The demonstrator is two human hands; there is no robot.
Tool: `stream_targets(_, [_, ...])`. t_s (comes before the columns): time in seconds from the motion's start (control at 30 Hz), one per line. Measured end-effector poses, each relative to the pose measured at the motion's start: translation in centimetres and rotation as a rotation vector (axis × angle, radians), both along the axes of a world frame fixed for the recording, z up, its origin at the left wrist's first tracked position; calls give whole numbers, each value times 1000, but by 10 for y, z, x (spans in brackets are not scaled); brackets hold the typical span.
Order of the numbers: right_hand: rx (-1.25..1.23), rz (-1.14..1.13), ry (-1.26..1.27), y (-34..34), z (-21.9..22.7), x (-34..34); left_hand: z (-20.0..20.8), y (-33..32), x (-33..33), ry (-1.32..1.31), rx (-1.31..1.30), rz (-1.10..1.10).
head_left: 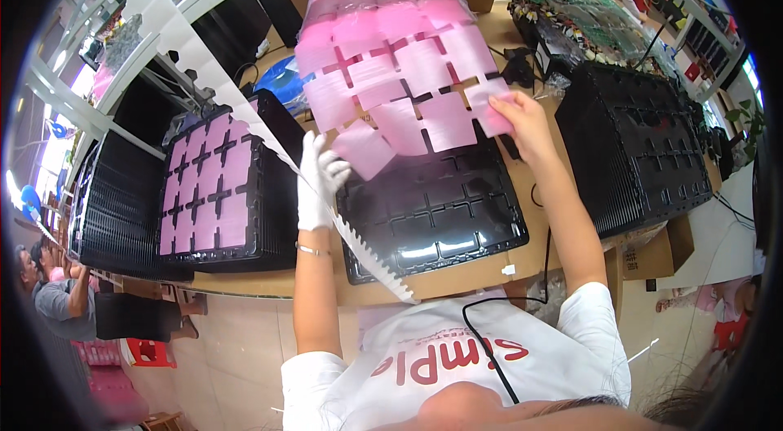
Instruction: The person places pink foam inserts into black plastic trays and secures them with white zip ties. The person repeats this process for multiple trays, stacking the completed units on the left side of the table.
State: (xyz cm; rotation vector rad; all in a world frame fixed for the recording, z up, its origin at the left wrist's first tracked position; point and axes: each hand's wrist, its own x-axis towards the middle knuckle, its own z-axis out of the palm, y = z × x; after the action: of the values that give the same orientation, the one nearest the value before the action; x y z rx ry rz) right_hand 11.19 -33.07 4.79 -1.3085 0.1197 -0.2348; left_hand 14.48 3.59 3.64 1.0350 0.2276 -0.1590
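Bare right hand (520, 123) pinches the right edge of a thin pink slotted sheet (449, 119); white-gloved left hand (322, 178) at its left corner, grip unclear. It slopes nearward above a black plastic tray (432, 223), near half uncovered.

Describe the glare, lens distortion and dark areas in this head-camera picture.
Head view: white glare streaks the near end of the glossy black plastic tray; head view: the thin pink rectangular sheets show only softer sheen; head view: the brown tabletop's near edge bows; head view: black vignetting fills the corners.
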Motion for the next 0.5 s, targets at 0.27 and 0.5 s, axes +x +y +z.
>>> stream_targets(0.27, [75, -40, 169, 21, -63, -81, -48, 0, -75, -138, 631, -296])
stream_targets(0.5, [-237, -94, 171, 11, -103, -115, -29, 8, -96, 54, 691, -108])
